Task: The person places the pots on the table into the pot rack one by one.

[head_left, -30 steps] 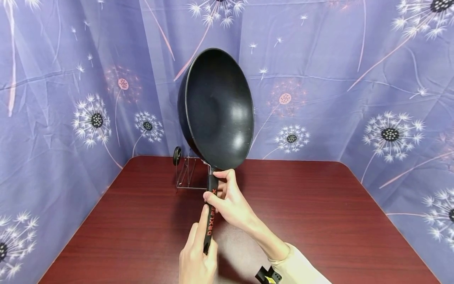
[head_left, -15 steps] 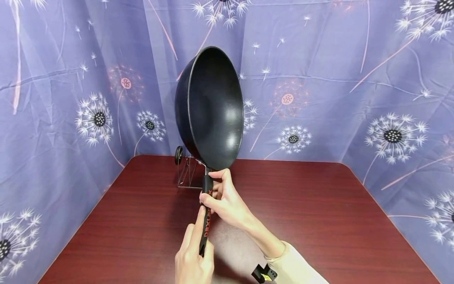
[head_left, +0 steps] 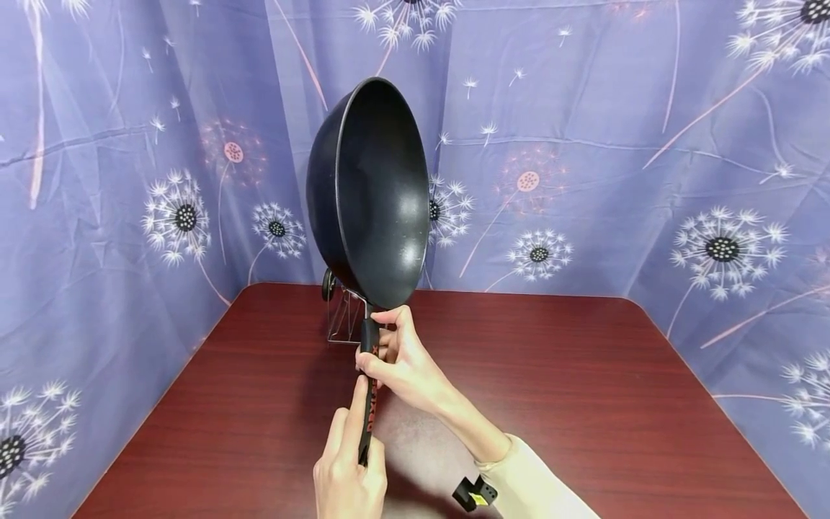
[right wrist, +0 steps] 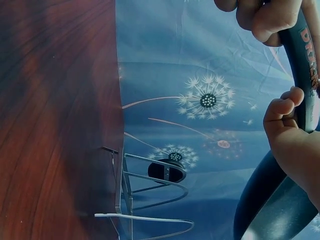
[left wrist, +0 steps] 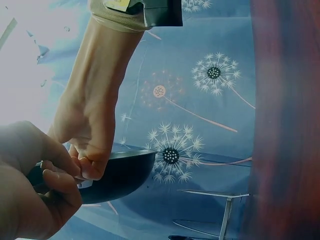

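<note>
A deep black wok (head_left: 382, 194) is held up over the table, bowl at the top and its open side turned to the right. Its black handle (head_left: 369, 335) with red lettering points down toward me. My left hand (head_left: 350, 468) grips the handle's lower end, the index finger stretched along it. Higher up, close under the bowl, my right hand (head_left: 402, 364) pinches the handle between thumb and fingers. Behind the wok stands a wire rack (head_left: 344, 324), partly hidden by it; the right wrist view shows the rack's curved wire dividers (right wrist: 155, 190).
The rack stands toward the back left of the dark red table (head_left: 551, 389) and has a round black piece (right wrist: 166, 171) on it. A purple curtain with dandelion prints (head_left: 583, 144) surrounds the table on the back and both sides.
Both hands have shifted the wok a little to the left. The bowl has turned further to the right, showing more of its outer side and covering more of the rack.
</note>
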Action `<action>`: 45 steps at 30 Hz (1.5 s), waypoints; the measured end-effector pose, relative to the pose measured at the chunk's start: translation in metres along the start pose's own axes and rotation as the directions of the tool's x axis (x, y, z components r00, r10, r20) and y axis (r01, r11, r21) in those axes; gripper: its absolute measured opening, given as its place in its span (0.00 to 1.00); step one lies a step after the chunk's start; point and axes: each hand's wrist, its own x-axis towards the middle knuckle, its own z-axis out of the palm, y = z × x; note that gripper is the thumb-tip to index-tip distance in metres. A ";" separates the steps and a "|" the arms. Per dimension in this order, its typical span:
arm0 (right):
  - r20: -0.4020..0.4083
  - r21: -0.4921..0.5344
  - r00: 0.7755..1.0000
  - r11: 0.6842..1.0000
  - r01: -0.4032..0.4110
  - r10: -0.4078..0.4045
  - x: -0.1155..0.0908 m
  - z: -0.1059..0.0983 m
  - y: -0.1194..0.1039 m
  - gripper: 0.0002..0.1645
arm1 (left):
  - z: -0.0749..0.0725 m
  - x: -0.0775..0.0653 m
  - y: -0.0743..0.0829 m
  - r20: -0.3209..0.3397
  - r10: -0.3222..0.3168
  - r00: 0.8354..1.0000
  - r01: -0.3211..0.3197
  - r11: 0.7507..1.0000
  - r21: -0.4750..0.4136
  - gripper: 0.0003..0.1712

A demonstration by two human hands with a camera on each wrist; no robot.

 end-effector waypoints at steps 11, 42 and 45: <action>0.023 0.025 1.000 1.000 -0.018 0.017 0.005 0.003 0.007 0.31 | -0.001 -0.001 -0.003 0.018 -0.036 0.999 0.035 0.999 0.025 0.50; 0.100 0.120 0.993 0.992 0.047 -0.059 0.020 0.014 0.033 0.30 | -0.010 0.003 -0.010 0.066 -0.096 0.993 0.083 0.981 0.176 0.49; 0.112 0.141 0.991 0.988 0.059 -0.075 0.021 0.014 0.036 0.30 | -0.011 0.003 -0.010 0.071 -0.099 0.993 0.083 0.978 0.190 0.47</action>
